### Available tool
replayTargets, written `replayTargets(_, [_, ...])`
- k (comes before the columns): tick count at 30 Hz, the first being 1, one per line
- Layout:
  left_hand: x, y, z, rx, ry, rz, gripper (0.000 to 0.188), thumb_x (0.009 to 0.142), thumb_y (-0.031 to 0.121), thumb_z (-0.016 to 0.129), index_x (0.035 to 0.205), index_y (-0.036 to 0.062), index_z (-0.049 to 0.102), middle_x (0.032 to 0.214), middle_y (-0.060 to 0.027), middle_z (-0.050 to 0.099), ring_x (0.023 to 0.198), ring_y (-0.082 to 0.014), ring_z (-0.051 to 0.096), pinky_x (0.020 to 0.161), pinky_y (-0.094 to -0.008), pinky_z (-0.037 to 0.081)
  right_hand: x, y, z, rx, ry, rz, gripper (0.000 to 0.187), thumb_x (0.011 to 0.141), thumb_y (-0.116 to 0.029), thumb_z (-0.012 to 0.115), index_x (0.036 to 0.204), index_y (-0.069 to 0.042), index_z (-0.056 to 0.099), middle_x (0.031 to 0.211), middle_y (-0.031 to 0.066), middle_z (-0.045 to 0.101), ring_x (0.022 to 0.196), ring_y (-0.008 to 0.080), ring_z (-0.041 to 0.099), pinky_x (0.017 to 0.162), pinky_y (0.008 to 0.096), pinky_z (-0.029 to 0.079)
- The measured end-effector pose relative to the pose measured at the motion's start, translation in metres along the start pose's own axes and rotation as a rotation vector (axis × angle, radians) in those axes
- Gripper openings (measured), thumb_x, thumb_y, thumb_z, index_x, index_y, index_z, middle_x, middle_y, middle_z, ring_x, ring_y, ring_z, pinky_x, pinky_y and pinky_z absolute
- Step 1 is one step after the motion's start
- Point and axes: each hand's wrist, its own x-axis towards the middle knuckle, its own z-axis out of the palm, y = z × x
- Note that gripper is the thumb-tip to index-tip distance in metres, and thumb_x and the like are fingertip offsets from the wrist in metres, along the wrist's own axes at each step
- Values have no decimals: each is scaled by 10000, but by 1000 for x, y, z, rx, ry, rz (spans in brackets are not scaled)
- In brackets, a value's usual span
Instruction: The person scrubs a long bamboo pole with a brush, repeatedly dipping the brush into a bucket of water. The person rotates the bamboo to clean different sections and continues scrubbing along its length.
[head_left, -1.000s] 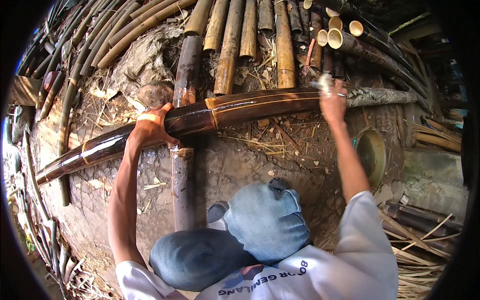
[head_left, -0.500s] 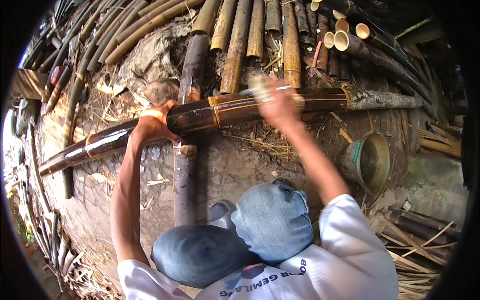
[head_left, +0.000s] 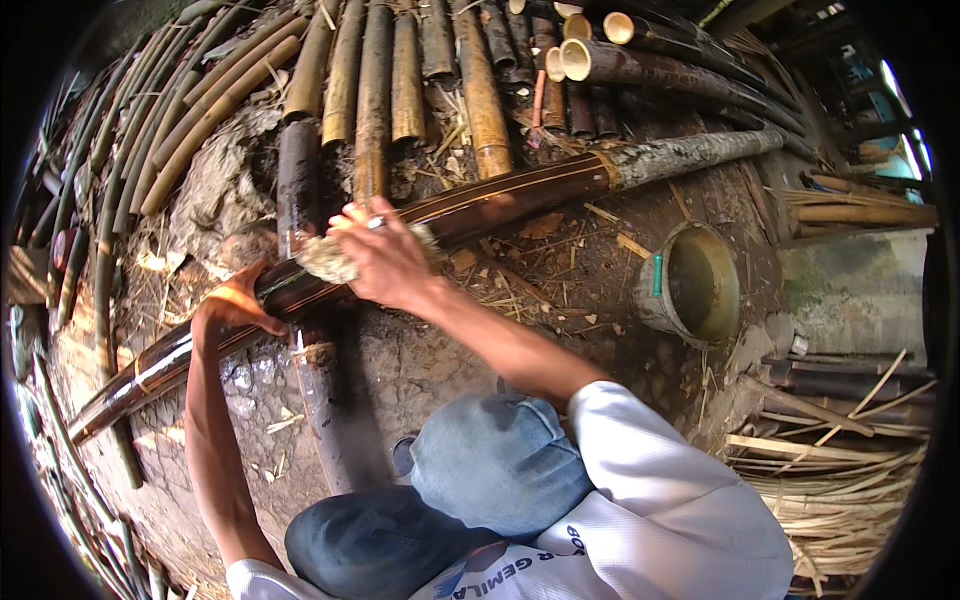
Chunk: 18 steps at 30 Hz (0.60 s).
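A long, dark, wet bamboo pole [head_left: 520,195] slants across in front of me, rising from lower left to upper right. Its right end is rough and pale grey. My left hand [head_left: 238,305] is wrapped round the pole, left of where it lies over a bamboo crosspiece [head_left: 298,185]. Farther right, close to the left hand, my right hand [head_left: 382,258] presses a pale, fibrous wad [head_left: 328,262] onto the pole's upper side. The fingers cover part of the wad, so I cannot tell its exact material.
A bucket [head_left: 655,312] of murky water with a green piece on its rim stands to the right. Several cut bamboo lengths [head_left: 373,110] lie at the far side, and more poles [head_left: 165,120] at far left. Split strips [head_left: 840,500] are piled at lower right.
My right hand has slid the wad leftward along the pole, toward my left hand. The left hand keeps its grip. The whole view has shifted and tilted somewhat.
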Motion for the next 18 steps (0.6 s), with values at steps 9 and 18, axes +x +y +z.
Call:
replayTargets(9, [9,9,-4,-132,-134,-63,1203,411,310,1033,1439,32,472,1295,-159,654,1236,-282,609,1096,-376,462,-150,324,-184,-235,247,1082,698,970,-240,627,1604,-140,353,1693,271,168,1515,467,304,1206,575,322])
replayTargets(18, [25,-37,-21,283,-263,-352,1437,457,406,1052,1592,49,245,1516,-253,506,1364,-394,538,1185,-485,433,-26,70,-62,-34,259,201,516,862,-91,734,1362,-70,612,1479,161,582,1281,325,596,1116,475,478])
